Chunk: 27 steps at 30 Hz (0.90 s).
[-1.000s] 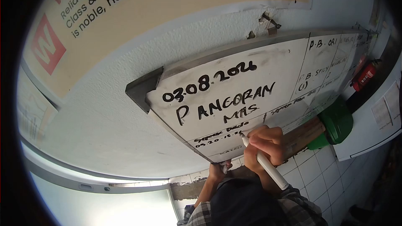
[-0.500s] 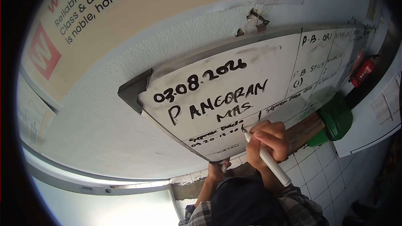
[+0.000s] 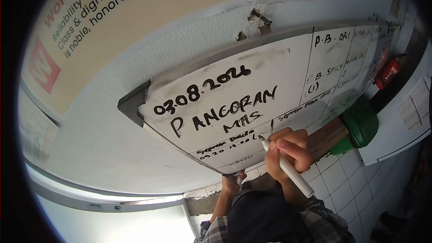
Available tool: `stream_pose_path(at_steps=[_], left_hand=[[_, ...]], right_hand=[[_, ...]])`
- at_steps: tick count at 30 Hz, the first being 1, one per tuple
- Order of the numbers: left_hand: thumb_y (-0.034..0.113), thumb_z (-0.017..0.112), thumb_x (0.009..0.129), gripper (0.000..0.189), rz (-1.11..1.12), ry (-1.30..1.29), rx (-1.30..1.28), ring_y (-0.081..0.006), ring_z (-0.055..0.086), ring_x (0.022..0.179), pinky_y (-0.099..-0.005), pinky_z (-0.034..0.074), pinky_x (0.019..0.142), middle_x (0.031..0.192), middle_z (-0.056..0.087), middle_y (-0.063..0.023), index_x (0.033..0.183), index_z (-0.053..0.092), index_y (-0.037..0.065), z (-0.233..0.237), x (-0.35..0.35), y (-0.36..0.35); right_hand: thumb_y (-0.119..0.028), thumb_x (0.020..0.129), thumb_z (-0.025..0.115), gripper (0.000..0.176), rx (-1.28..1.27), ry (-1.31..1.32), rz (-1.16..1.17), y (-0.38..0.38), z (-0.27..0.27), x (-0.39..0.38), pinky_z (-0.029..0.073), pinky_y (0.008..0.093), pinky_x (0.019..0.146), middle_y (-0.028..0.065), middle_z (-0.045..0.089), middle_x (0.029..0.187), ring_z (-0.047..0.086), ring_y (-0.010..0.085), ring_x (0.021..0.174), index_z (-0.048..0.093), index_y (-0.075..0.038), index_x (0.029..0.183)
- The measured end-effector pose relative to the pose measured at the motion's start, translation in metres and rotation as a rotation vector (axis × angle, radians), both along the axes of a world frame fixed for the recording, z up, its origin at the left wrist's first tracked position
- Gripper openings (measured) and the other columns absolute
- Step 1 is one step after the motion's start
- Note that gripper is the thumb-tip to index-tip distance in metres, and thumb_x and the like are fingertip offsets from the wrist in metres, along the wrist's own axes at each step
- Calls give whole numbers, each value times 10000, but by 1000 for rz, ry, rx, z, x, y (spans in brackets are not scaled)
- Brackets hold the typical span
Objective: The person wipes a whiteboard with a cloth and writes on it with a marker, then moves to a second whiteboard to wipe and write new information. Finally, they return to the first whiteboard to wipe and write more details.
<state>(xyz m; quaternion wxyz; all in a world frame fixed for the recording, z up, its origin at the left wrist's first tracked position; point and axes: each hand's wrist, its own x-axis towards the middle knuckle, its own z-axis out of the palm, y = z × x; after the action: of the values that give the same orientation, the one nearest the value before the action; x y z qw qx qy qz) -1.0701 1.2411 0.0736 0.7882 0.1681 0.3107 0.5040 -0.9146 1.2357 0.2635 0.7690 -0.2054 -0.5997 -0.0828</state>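
My right hand (image 3: 290,153) pinches a white marker (image 3: 293,175), its tip against the whiteboard (image 3: 279,54) just right of a handwritten time range in the lower part. Above that, the board carries the black date 03.08.2026 and large lettering that appears to read "PANCORAN MAS". At the board's bottom edge, my left hand (image 3: 230,184) is closed around a small whitish thing whose kind I cannot make out. Plaid sleeves and a dark garment front show below both hands.
A printed poster (image 3: 148,18) hangs above the board. To the right are a green container (image 3: 360,123), a red fire extinguisher (image 3: 388,73) and papers on a white surface (image 3: 414,110). White wall tiles (image 3: 339,175) lie below. A metal bracket (image 3: 261,20) juts from damaged plaster.
A fresh small black mark now shows beside the bracket-like stroke after the time range. The marker tip has moved slightly right along the writing, and the whole view has shifted a little.
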Motion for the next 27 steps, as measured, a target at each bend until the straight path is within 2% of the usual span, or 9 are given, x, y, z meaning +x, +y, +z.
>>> stream_pose_path(at_steps=[3, 6, 9, 11, 17, 21, 23, 26, 27], left_hand=[[375, 480, 854, 302, 2, -16, 3, -135, 439, 560, -256, 341, 513, 609, 477, -42, 786, 523, 84, 5, 0, -1], [383, 478, 858, 307, 14, 18, -15, -132, 436, 559, -257, 339, 514, 609, 477, -38, 794, 527, 87, 5, 1, 0], [392, 476, 863, 311, 8, -9, 6, -130, 437, 561, -257, 337, 514, 609, 477, -34, 800, 528, 91, 2, 0, 0], [399, 476, 866, 312, 21, 26, -7, -129, 442, 567, -255, 336, 513, 609, 476, -31, 804, 529, 97, 1, 1, 0], [398, 476, 868, 304, 20, -50, 2, -132, 454, 578, -256, 343, 516, 619, 478, -28, 817, 526, 103, 0, 1, 0], [397, 473, 871, 302, 10, -63, 25, -137, 456, 583, -259, 348, 518, 629, 479, -31, 825, 522, 103, -12, -2, 2], [439, 456, 883, 362, -29, -121, 68, -119, 446, 636, -233, 393, 491, 771, 511, -7, 1020, 516, 110, -22, -5, 3], [407, 473, 877, 318, 0, -144, 15, -120, 450, 626, -236, 386, 482, 738, 506, -11, 964, 521, 104, -11, -2, 2], [407, 473, 877, 318, 4, -146, 16, -120, 450, 626, -236, 386, 482, 738, 506, -11, 964, 521, 104, -13, -2, 2]], right_hand=[[109, 715, 625, 417, -12, -10, -40, 2, -1, 0, 433, 243, 458, 92, 484, 872, 558, 143, 613, 518, -54, 1084], [128, 687, 619, 433, 0, -3, 11, 3, 0, 0, 421, 237, 451, 85, 481, 859, 555, 139, 605, 532, -49, 1072], [148, 652, 608, 441, 7, -58, -40, 1, 2, 2, 413, 228, 447, 81, 478, 852, 552, 137, 594, 548, -39, 1047], [126, 722, 533, 329, -59, -132, -92, -2, 4, 4, 437, 265, 443, 122, 467, 857, 523, 167, 547, 450, -27, 1001], [151, 691, 508, 351, 11, -43, -107, 3, 7, 4, 425, 263, 434, 115, 462, 856, 506, 158, 530, 461, -27, 989], [156, 698, 502, 349, -52, -125, -148, -3, 6, 9, 415, 265, 419, 112, 457, 838, 488, 155, 510, 451, -26, 991], [127, 727, 506, 327, -51, -132, -109, -4, 6, 10, 403, 262, 408, 109, 451, 814, 473, 154, 485, 438, -28, 1007], [82, 761, 495, 278, 40, 0, -119, 2, 5, 20, 382, 259, 394, 108, 447, 794, 469, 154, 468, 432, -28, 1008], [175, 683, 489, 407, 19, -17, -71, 1, 6, 26, 402, 236, 419, 104, 440, 840, 500, 135, 533, 449, -29, 1033]])
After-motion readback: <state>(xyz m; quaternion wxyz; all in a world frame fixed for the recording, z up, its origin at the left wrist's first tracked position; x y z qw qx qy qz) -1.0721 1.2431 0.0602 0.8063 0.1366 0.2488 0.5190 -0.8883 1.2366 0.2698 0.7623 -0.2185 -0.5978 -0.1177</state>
